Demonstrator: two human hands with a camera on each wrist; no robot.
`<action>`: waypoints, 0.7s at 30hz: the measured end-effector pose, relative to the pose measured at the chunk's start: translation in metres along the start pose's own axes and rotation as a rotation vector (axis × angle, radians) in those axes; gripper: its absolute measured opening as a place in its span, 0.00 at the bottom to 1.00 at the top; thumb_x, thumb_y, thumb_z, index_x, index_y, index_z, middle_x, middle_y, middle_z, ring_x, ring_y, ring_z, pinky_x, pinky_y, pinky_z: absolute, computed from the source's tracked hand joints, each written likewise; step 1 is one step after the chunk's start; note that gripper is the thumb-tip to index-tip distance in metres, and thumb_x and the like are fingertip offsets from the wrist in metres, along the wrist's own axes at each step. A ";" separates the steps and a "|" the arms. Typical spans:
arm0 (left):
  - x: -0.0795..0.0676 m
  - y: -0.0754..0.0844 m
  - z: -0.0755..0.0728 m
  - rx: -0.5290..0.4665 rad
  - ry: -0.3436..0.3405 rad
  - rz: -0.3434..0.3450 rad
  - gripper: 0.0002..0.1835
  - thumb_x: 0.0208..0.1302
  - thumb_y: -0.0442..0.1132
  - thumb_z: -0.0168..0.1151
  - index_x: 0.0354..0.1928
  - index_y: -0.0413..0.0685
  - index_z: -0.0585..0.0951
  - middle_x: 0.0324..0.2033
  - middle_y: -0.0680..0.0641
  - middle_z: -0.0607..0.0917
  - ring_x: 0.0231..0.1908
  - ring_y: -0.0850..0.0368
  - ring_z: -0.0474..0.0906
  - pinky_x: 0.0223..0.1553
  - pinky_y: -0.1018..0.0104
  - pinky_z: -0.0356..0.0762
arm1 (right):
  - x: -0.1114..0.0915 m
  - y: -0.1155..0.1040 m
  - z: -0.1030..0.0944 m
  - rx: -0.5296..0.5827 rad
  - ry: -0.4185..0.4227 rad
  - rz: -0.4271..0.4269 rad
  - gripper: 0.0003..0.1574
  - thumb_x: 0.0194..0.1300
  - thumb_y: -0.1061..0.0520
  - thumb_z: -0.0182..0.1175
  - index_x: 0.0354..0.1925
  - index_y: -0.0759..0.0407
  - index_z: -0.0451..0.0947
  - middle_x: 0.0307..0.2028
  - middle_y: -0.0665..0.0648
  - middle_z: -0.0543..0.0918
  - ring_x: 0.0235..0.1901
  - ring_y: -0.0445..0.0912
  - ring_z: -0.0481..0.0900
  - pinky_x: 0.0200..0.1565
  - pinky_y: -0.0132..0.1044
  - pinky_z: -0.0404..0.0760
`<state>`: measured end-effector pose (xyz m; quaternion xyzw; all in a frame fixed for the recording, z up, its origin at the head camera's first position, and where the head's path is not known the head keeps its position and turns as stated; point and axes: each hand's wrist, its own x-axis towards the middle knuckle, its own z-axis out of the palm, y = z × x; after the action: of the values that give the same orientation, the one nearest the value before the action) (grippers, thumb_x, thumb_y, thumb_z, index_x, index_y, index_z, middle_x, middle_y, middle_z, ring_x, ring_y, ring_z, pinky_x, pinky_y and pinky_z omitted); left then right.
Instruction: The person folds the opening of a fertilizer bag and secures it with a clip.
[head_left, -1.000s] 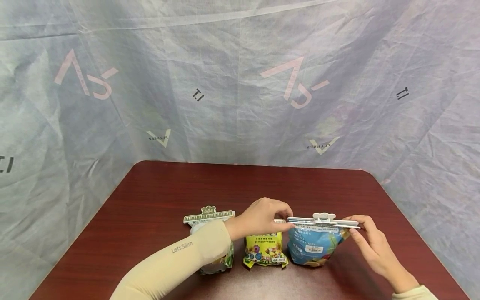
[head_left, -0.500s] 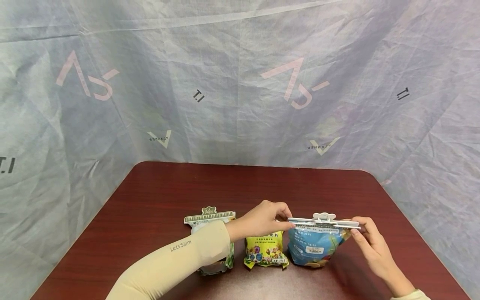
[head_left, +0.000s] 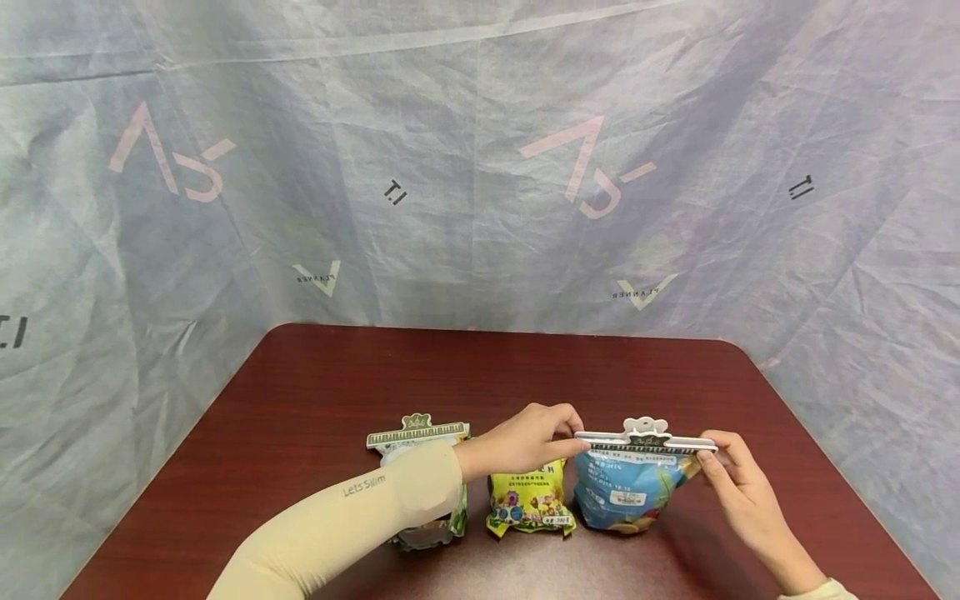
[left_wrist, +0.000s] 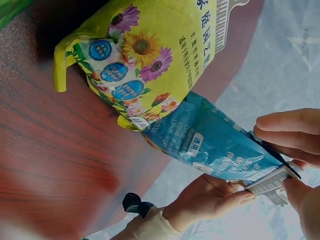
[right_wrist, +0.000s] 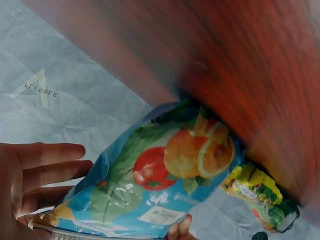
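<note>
A blue bag printed with fruit point(head_left: 626, 492) point(right_wrist: 155, 170) stands on the table at the right of the row. Across its folded top lies a long white clip with a dark patterned front strip point(head_left: 648, 442). My left hand point(head_left: 528, 437) pinches the clip's left end between thumb and fingers. At the opposite end, my right hand point(head_left: 750, 500) pinches the clip and the bag's corner, thumb in front. In the left wrist view, the left fingers point(left_wrist: 292, 130) lie behind the clip and the thumb presses its front. In the right wrist view, the right hand's fingers point(right_wrist: 45, 175) reach behind the bag.
A yellow flower-printed bag point(head_left: 528, 496) stands just left of the blue one, its top partly behind my left hand. Further left, a whitish bag point(head_left: 393, 454) with a similar clip point(head_left: 417, 430) is half hidden by my sleeve. Grey cloth point(head_left: 472, 208) hangs behind the dark red table point(head_left: 480, 367).
The clip's front strip has turned to face the head camera, so its dark pattern and front tab now show. The hands have barely shifted, and the bags stay where they were.
</note>
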<state>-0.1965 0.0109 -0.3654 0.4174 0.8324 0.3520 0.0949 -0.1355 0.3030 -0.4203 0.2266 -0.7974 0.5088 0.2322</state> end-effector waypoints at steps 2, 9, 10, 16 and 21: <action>0.001 0.000 0.000 -0.013 0.002 -0.003 0.09 0.67 0.45 0.52 0.42 0.48 0.72 0.34 0.57 0.82 0.24 0.71 0.72 0.28 0.76 0.69 | 0.000 0.000 0.000 0.024 0.004 0.025 0.15 0.64 0.77 0.42 0.48 0.69 0.64 0.29 0.49 0.77 0.29 0.35 0.77 0.31 0.25 0.74; 0.009 -0.004 0.001 -0.078 0.026 -0.023 0.09 0.66 0.45 0.54 0.41 0.48 0.74 0.31 0.58 0.81 0.28 0.71 0.75 0.30 0.77 0.71 | 0.004 0.004 -0.003 0.207 -0.005 0.103 0.13 0.67 0.73 0.41 0.48 0.66 0.64 0.26 0.53 0.81 0.25 0.41 0.81 0.28 0.32 0.79; 0.010 -0.004 0.001 -0.084 0.030 -0.029 0.09 0.66 0.45 0.54 0.41 0.48 0.74 0.30 0.58 0.81 0.28 0.69 0.75 0.30 0.76 0.71 | 0.003 0.013 -0.004 0.225 -0.013 0.100 0.12 0.68 0.72 0.41 0.49 0.66 0.64 0.26 0.54 0.81 0.25 0.42 0.82 0.27 0.34 0.79; 0.019 -0.005 0.001 -0.174 0.038 -0.092 0.09 0.65 0.44 0.56 0.40 0.46 0.75 0.28 0.57 0.82 0.27 0.67 0.78 0.28 0.75 0.74 | -0.007 0.087 -0.020 0.343 -0.064 0.130 0.16 0.70 0.68 0.40 0.56 0.67 0.60 0.30 0.58 0.81 0.27 0.51 0.83 0.24 0.46 0.79; 0.026 -0.007 0.003 -0.295 0.036 -0.177 0.10 0.63 0.44 0.58 0.39 0.46 0.75 0.27 0.56 0.82 0.25 0.67 0.79 0.29 0.69 0.78 | -0.006 0.101 -0.026 0.415 -0.064 0.185 0.17 0.71 0.65 0.42 0.57 0.64 0.61 0.29 0.61 0.79 0.25 0.54 0.82 0.23 0.46 0.79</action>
<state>-0.2160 0.0300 -0.3687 0.3177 0.8067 0.4680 0.1710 -0.1873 0.3657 -0.4857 0.2115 -0.6998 0.6737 0.1077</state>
